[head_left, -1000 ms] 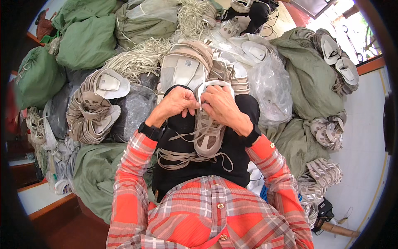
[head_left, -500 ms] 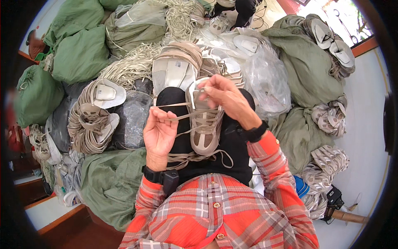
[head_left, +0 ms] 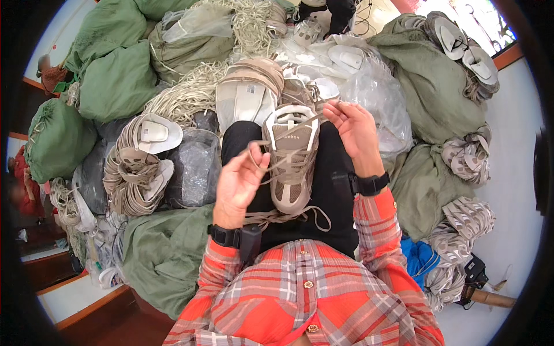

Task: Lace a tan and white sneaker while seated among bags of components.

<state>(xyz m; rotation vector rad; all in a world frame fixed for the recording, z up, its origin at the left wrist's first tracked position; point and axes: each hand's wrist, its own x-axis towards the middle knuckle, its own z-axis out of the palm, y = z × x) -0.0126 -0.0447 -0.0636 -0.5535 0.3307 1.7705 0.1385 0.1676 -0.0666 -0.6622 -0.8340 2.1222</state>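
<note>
A beige shoe upper (head_left: 291, 158) lies on my lap, toe toward me, over black trousers (head_left: 334, 190). A beige lace (head_left: 271, 158) runs through its eyelets. My left hand (head_left: 239, 184) pinches one lace end to the left of the upper, fingers closed on it. My right hand (head_left: 352, 130) is raised at the upper's far right corner and holds the other lace end, pulled taut across the tongue. More loose laces (head_left: 288, 218) lie across my lap below the toe.
Green sacks (head_left: 112, 75) pile up at left and back, another (head_left: 164, 259) by my left knee. Stacks of beige uppers (head_left: 135, 167) sit left, more (head_left: 467, 219) at right. Clear plastic bags (head_left: 375, 86) and a heap of laces (head_left: 190, 92) lie ahead.
Both hands were together at the upper's far end. My left hand has drawn down and left with a lace end; my right hand has moved right, pulling the lace taut.
</note>
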